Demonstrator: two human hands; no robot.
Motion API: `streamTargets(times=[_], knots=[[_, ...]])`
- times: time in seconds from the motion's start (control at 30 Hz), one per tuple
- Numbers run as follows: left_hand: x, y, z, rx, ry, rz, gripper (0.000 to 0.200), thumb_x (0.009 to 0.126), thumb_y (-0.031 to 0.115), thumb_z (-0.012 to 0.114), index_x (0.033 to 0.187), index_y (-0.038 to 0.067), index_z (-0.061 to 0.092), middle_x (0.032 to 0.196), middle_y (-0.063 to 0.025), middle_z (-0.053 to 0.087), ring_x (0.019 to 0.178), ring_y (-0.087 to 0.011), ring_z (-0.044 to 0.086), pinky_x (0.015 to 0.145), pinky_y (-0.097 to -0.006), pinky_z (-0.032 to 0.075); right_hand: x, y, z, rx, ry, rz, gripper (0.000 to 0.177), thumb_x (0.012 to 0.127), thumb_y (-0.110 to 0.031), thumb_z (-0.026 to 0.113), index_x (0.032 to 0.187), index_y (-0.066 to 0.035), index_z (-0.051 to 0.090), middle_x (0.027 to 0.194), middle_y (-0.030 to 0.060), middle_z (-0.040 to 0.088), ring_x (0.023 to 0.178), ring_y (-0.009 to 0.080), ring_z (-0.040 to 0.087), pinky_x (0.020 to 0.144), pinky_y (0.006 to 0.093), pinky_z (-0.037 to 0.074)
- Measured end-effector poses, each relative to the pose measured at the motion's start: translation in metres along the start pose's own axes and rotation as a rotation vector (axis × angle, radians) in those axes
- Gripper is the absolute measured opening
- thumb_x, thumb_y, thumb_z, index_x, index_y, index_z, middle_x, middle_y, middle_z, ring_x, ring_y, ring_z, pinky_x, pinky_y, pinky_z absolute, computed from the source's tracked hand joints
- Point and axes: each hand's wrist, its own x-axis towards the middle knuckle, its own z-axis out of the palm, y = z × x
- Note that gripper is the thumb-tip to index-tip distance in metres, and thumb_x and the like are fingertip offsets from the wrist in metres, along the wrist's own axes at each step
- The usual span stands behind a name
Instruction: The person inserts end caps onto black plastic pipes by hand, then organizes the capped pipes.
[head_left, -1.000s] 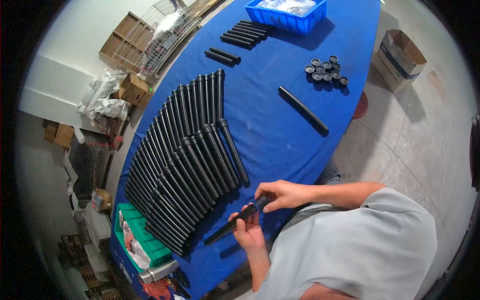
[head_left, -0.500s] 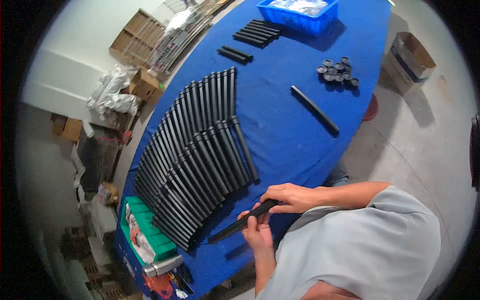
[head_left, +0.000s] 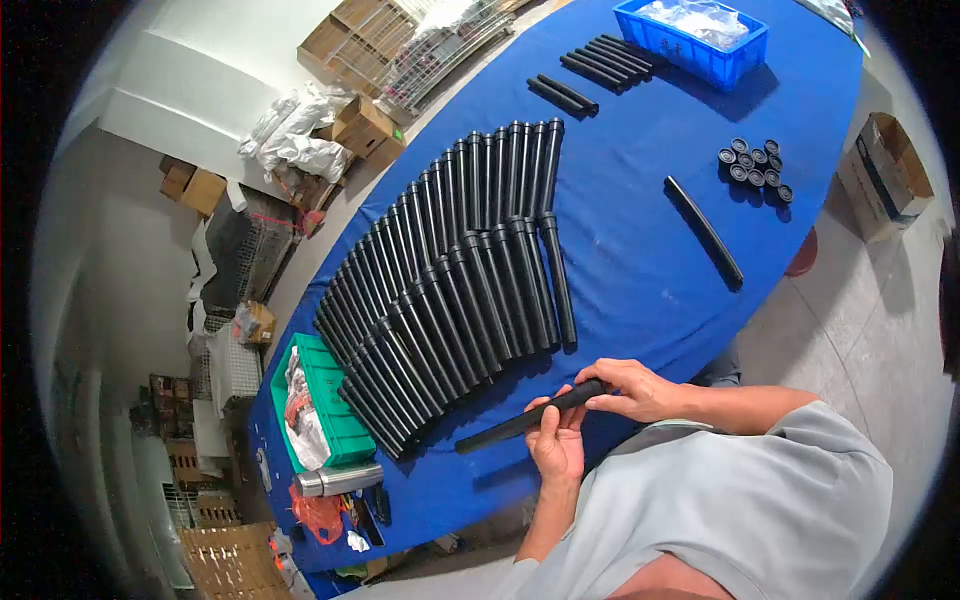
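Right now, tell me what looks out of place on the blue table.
One black tube lies alone, slanted, near the table edge, apart from the neat rows of tubes. Nothing looks spilled or damaged.

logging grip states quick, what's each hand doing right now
left hand: closed, holding the black tube.
right hand: closed on one end of the same tube.

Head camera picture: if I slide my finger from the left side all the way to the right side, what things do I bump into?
Green bin → rows of black tubes → lone black tube → cardboard box on the floor.
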Motion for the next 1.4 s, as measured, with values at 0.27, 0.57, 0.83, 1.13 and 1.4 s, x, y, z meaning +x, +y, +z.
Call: streamTargets(times=[0.27, 0.57, 0.83, 1.13, 1.4], knots=[[0.004, -0.002, 0.003, 0.06, -0.007, 0.043, 0.025, 0.095, 0.003, 0.066, 0.118, 0.007, 0.058, 0.117, -0.0227, 0.069, 0.11, -0.0339, 0.068, 0.094, -0.0498, 0.06, 0.002, 0.005, 0.004, -0.015, 0.041, -0.007, 0.037, 0.093, -0.021, 0.069, 0.123, -0.001, 0.061, 0.1, 0.0146, 0.064, 0.089, 0.0273, 0.062, 0.076, 0.0383, 0.052], [0.025, -0.017, -0.024, 0.058, -0.105, -0.081, 0.035, 0.097, 0.016, 0.067, 0.129, 0.007, 0.056, 0.134, -0.0208, 0.061, 0.125, -0.0356, 0.06, 0.102, -0.0518, 0.054, 0.005, 0.02, -0.009, 0.236, 0.02, 0.259, 0.031, 0.092, -0.019, 0.072, 0.117, -0.003, 0.063, 0.084, 0.0056, 0.065, 0.076, 0.0132, 0.062, 0.068, 0.0303, 0.05], [0.042, -0.011, -0.047, -0.188, -0.176, -0.126, 0.027, 0.096, 0.006, 0.066, 0.122, 0.01, 0.058, 0.132, -0.0224, 0.062, 0.127, -0.0392, 0.058, 0.105, -0.0516, 0.054, 0.006, 0.03, -0.019, -0.113, 0.01, 0.156, 0.035, 0.086, -0.016, 0.08, 0.114, -0.003, 0.063, 0.082, 0.0023, 0.062, 0.073, 0.0106, 0.054, 0.065, 0.0267, 0.045], [0.034, -0.022, -0.04, -0.146, -0.043, -0.004, 0.028, 0.096, 0.013, 0.067, 0.122, 0.01, 0.058, 0.126, -0.0213, 0.066, 0.117, -0.0343, 0.066, 0.097, -0.0424, 0.06, 0.018, 0.027, -0.013, -0.009, 0.039, 0.281, 0.031, 0.085, -0.013, 0.08, 0.109, -0.001, 0.065, 0.077, 0.0036, 0.065, 0.07, 0.0085, 0.062, 0.063, 0.0253, 0.048], [0.035, -0.019, -0.038, -0.178, -0.032, -0.024, 0.027, 0.095, 0.012, 0.07, 0.119, 0.01, 0.058, 0.123, -0.0209, 0.067, 0.115, -0.0353, 0.067, 0.093, -0.0417, 0.062, 0.014, 0.038, -0.003, 0.241, 0.106, 0.378, 0.03, 0.087, -0.008, 0.079, 0.111, 0.0, 0.064, 0.085, 0.0009, 0.066, 0.076, 0.0068, 0.062, 0.067, 0.0233, 0.05]])
